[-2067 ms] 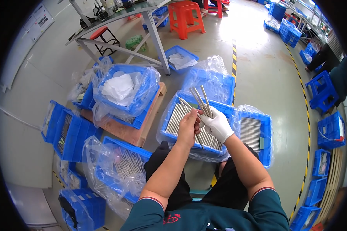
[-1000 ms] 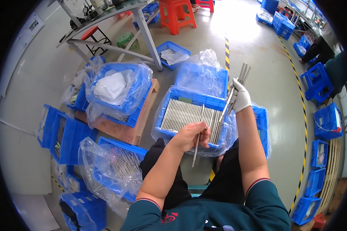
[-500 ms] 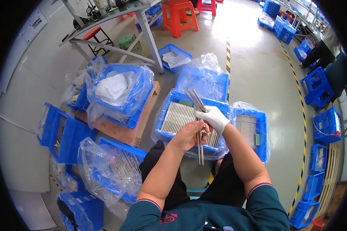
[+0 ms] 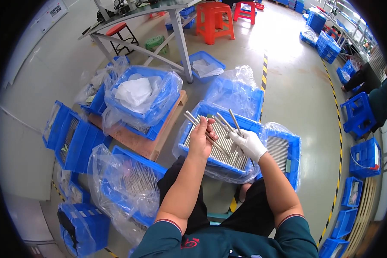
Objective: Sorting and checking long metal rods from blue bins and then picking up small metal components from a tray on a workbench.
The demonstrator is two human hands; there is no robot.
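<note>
Bare, my left hand (image 4: 202, 138) is closed round a couple of slim metal rods (image 4: 219, 148), which slant down to the right. My right hand (image 4: 251, 145), in a white glove, grips a few more metal rods (image 4: 234, 120) whose upper ends fan apart. Both hands are above a blue crate (image 4: 253, 125) lined with clear plastic, a gap between them. Rows of similar metal rods (image 4: 238, 161) lie side by side in that crate, partly hidden by my hands.
Another blue crate (image 4: 293, 174) of rods adjoins on the right. At lower left is a plastic-covered crate (image 4: 149, 160) of loose rods. A wooden pallet (image 4: 164, 136) bears stacked crates. Behind stand a workbench leg (image 4: 182, 47) and a red stool (image 4: 215, 21). A person (image 4: 376, 103) is at far right.
My hands were together on one bundle of rods; now they are apart, each with part of it. My left hand's rods have tilted the other way. The whole view has shifted slightly.
</note>
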